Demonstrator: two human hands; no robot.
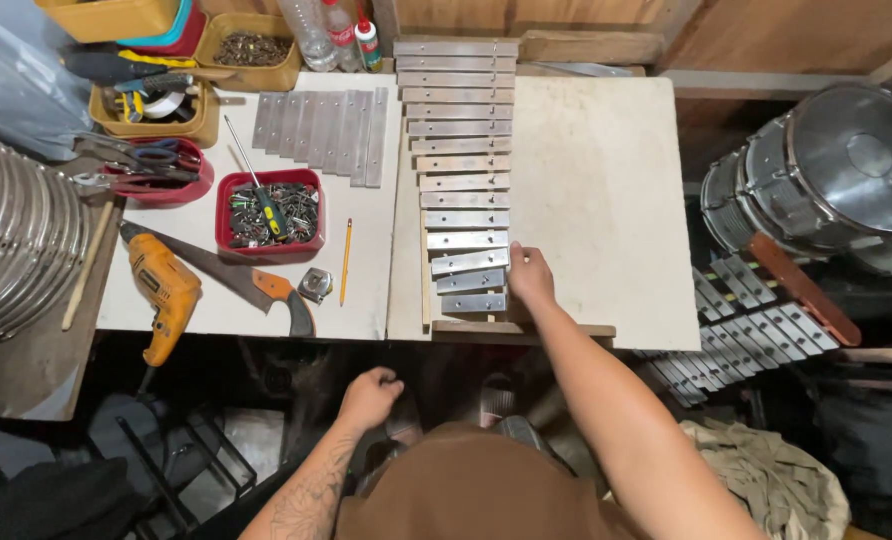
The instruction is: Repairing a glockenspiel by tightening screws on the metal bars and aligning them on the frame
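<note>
Bars (463, 170) of metal lie in a row down the board (596, 200), right hand (529, 277) at their near end.

Nearest, the left hand (368, 396) hangs below the table edge, curled shut on nothing visible. Right hand rests its fingers on the nearest bars' right ends, flat, gripping nothing. Left of the row lie a pencil (346, 261), tape measure (315, 285), saw (236, 280) and orange drill (164, 290). Farther back sit a red tray (271, 212) of screws and a second set of loose bars (321, 128). Drums (836, 175) stand at the right.
</note>
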